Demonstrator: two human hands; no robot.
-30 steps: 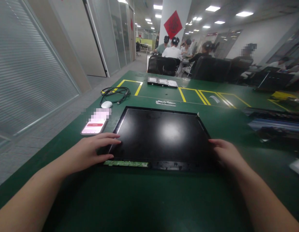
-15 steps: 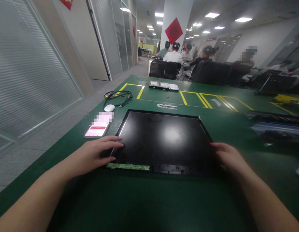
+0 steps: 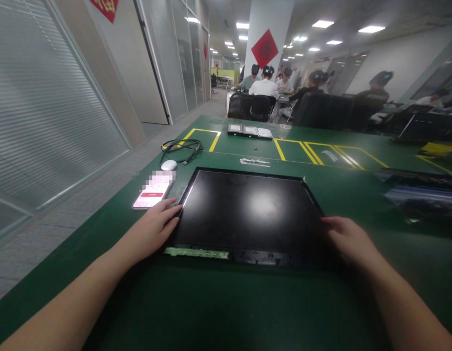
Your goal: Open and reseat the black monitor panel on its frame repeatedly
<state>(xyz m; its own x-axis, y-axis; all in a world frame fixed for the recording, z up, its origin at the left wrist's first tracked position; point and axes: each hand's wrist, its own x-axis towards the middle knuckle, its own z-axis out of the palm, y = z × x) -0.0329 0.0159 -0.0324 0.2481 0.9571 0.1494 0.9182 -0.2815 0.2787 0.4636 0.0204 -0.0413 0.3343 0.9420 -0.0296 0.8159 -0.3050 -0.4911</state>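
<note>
While the black screen panel (image 3: pixel 229 209) lay on the green worktop (image 3: pixel 229 307), the left hand (image 3: pixel 152 231) touched its edge at 9 o'clock, this grip being slightly spread. The right hand (image 3: pixel 350 241) touched the edge at 3 o'clock, but whether its grip was pinching, I could not tell. Near 7 o'clock, the panel showed a green circuit board (image 3: pixel 196 253).

The panel (image 3: pixel 244 214) is black, its near-left circuit strip (image 3: pixel 196 253) green. On the far side, yellow lines (image 3: pixel 279 149) pattern the dark green table (image 3: pixel 247 307).
</note>
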